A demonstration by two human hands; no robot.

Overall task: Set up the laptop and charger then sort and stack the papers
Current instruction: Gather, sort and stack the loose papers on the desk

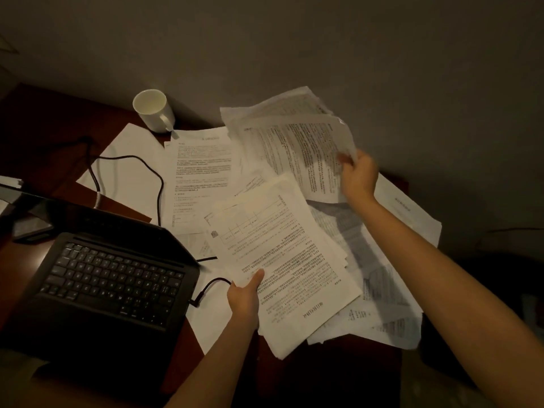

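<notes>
On the left part of the dark red-brown desk [35, 119] stands a black laptop [100, 287], open, with its keyboard facing up and its screen dark. A black charger cable [153, 175] runs in a loop over the desk and over some sheets behind the laptop, and its plug [195, 303] lies just beside the right edge of the laptop; I cannot tell if it is connected. Behind, near the wall, a white mug [154, 111] stands upright and touches the corner of a printed sheet [200, 172] that lies flat.

In the middle, the left hand [244, 298] holds a thin stack of papers [282, 260] by its lower left edge, the thumb on top and the other fingers hidden under it. The sheets are white, printed with dense lines of text and a small table near the top, and they are turned partly upside down to the viewer.

To the right, more loose papers [382, 290] lie spread on the desk, overlapping, some in shadow. Above them the right hand [359, 178] is lifted and pinches a few printed sheets [297, 142] at their right edge; these sheets are bent and blurred.
</notes>
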